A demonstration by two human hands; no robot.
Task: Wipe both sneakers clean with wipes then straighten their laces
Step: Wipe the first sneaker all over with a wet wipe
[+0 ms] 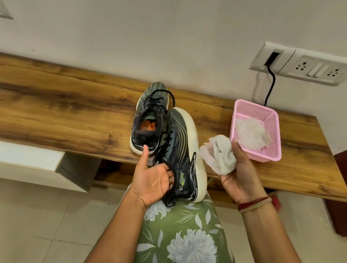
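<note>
Two dark grey sneakers with white soles are here. One sneaker [148, 117] stands upright on the wooden shelf [41, 103], toe toward the wall, its black laces loose. The other sneaker [184, 154] is tipped on its side, sole facing right. My left hand [154, 179] grips it from the open top, fingers inside, thumb raised. My right hand [242, 173] holds a crumpled white wipe [219, 154] just right of that sneaker's sole, not touching it.
A pink mesh basket [274, 132] sits on the shelf at the right, with a used wipe [252, 134] inside. A wall socket panel [305, 64] with a black cable is above it. My green floral clothing [186, 241] is below.
</note>
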